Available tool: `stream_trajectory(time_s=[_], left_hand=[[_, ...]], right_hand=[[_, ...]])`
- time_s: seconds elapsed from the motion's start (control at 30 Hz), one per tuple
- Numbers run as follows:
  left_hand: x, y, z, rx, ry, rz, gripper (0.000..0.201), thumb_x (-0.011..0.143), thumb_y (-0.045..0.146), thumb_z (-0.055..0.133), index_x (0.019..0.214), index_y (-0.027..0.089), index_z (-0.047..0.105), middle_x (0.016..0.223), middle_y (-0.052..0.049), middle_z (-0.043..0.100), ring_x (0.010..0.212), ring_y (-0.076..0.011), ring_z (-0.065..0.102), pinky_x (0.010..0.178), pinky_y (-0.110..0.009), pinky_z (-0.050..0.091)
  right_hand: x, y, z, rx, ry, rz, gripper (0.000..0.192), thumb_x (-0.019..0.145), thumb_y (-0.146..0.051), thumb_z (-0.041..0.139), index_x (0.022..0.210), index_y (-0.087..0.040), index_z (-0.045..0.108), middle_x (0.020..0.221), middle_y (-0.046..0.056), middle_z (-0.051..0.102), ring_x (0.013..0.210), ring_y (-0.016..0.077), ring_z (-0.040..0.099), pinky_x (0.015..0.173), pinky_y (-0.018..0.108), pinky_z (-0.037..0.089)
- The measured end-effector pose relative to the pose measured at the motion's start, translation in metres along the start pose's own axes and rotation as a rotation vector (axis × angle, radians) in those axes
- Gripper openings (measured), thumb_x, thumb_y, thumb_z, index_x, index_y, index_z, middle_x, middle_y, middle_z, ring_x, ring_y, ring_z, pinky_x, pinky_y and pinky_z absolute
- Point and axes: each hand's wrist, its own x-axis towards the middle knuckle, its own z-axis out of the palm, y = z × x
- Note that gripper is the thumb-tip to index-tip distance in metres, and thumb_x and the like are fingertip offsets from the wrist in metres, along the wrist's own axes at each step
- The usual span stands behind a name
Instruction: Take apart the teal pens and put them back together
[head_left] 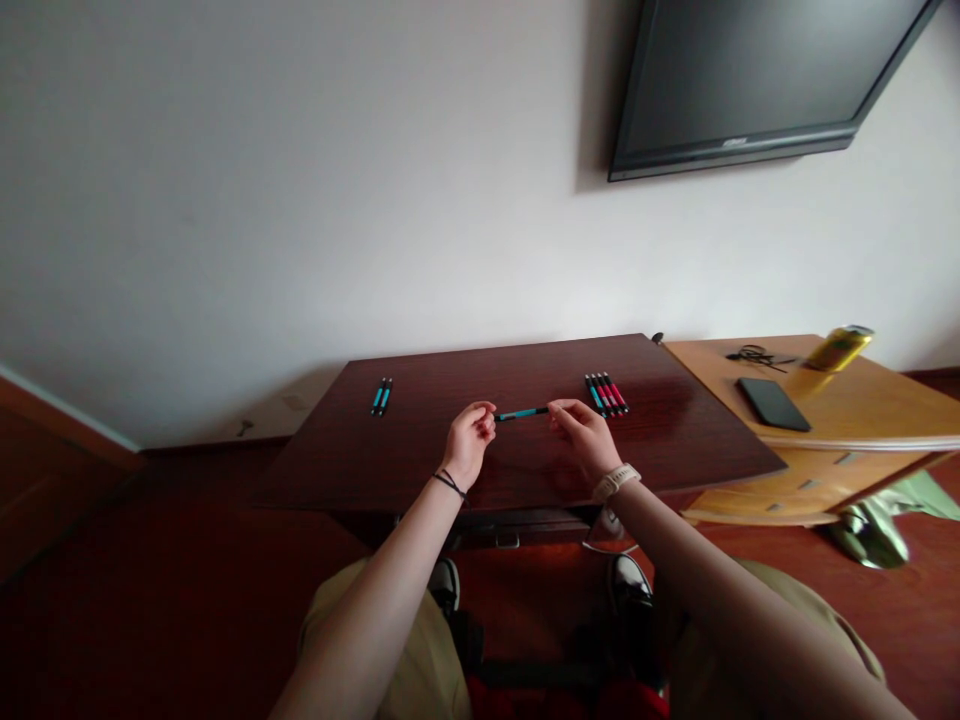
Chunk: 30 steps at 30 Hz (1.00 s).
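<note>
Both hands meet over the middle of a dark wooden desk (525, 480): the left hand (468, 440) pinches one end of a blue-and-black pen (521, 413) between thumb and fingertips, while the right hand (583, 435) pinches the other end the same way. Held level between them, the pen hangs just above the desk top, roughly crosswise to the person's view.

On the desk to the left, well apart from the hands, lie two blue pens (381, 396) side by side. On the right, near the right hand, a row of red and blue pens (606, 393) lies close together, their barrels parallel. A black band (450, 484) circles the left wrist, and a pale watch strap (616, 481) circles the right.

Just beside the desk on the right stands a lighter wooden cabinet (862, 430) carrying a black phone (772, 404), a yellow can (840, 347) and a small dark tangle of cord (754, 355). A dark flat screen (757, 80) is mounted on the white wall (300, 200) above. Green cloth (877, 520) lies on the reddish floor by the cabinet.
</note>
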Motion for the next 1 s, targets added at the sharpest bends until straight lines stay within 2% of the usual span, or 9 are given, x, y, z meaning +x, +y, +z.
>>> stream_trajectory(time_s=[0.17, 0.33, 0.63, 0.7, 0.87, 1.0], left_hand=[[-0.001, -0.001, 0.0, 0.032, 0.028, -0.003, 0.017, 0.075, 0.027, 0.072, 0.088, 0.015, 0.071, 0.073, -0.001, 0.057, 0.068, -0.011, 0.053, 0.06, -0.023, 0.038], [-0.003, 0.001, 0.002, 0.015, 0.04, 0.011, 0.022, 0.073, 0.028, 0.075, 0.09, 0.015, 0.07, 0.077, -0.001, 0.059, 0.067, -0.0093, 0.053, 0.057, -0.021, 0.036], [0.0, 0.001, -0.003, 0.091, 0.184, 0.062, 0.026, 0.067, 0.027, 0.08, 0.088, 0.017, 0.069, 0.075, 0.002, 0.059, 0.065, -0.0073, 0.054, 0.058, -0.02, 0.036], [-0.001, 0.001, -0.003, 0.102, 0.164, 0.046, 0.027, 0.069, 0.03, 0.081, 0.09, 0.017, 0.07, 0.08, 0.0, 0.063, 0.068, -0.0083, 0.057, 0.061, -0.02, 0.039], [-0.009, 0.003, 0.004, 0.126, 0.033, -0.014, 0.038, 0.081, 0.048, 0.078, 0.103, 0.017, 0.074, 0.104, -0.006, 0.07, 0.082, -0.0131, 0.065, 0.066, -0.023, 0.044], [-0.013, 0.002, 0.011, 0.137, -0.032, -0.036, 0.05, 0.087, 0.061, 0.07, 0.106, 0.016, 0.075, 0.114, -0.01, 0.07, 0.082, -0.0142, 0.067, 0.067, -0.025, 0.046]], right_hand=[[-0.001, -0.004, 0.0, 0.046, -0.036, 0.017, 0.043, 0.076, -0.055, 0.086, 0.102, -0.022, 0.078, 0.083, 0.003, 0.071, 0.072, 0.0152, 0.061, 0.066, 0.028, 0.047], [-0.003, -0.009, 0.001, 0.05, 0.017, -0.011, 0.043, 0.078, -0.056, 0.084, 0.102, -0.021, 0.077, 0.08, 0.002, 0.069, 0.071, 0.0146, 0.059, 0.064, 0.027, 0.045], [-0.004, -0.015, 0.004, 0.12, 0.036, -0.02, 0.043, 0.073, -0.055, 0.088, 0.098, -0.021, 0.077, 0.083, 0.002, 0.069, 0.071, 0.0142, 0.058, 0.064, 0.028, 0.046], [-0.005, -0.015, 0.004, 0.131, 0.038, -0.007, 0.043, 0.073, -0.055, 0.089, 0.099, -0.021, 0.078, 0.083, 0.002, 0.069, 0.072, 0.014, 0.059, 0.064, 0.027, 0.046], [-0.005, -0.013, 0.005, 0.132, 0.022, 0.01, 0.044, 0.073, -0.055, 0.088, 0.099, -0.022, 0.077, 0.085, 0.002, 0.07, 0.073, 0.014, 0.061, 0.066, 0.027, 0.047], [-0.005, -0.013, 0.006, 0.099, -0.005, -0.01, 0.045, 0.074, -0.059, 0.086, 0.099, -0.022, 0.078, 0.086, 0.003, 0.071, 0.074, 0.0152, 0.062, 0.067, 0.028, 0.048]])
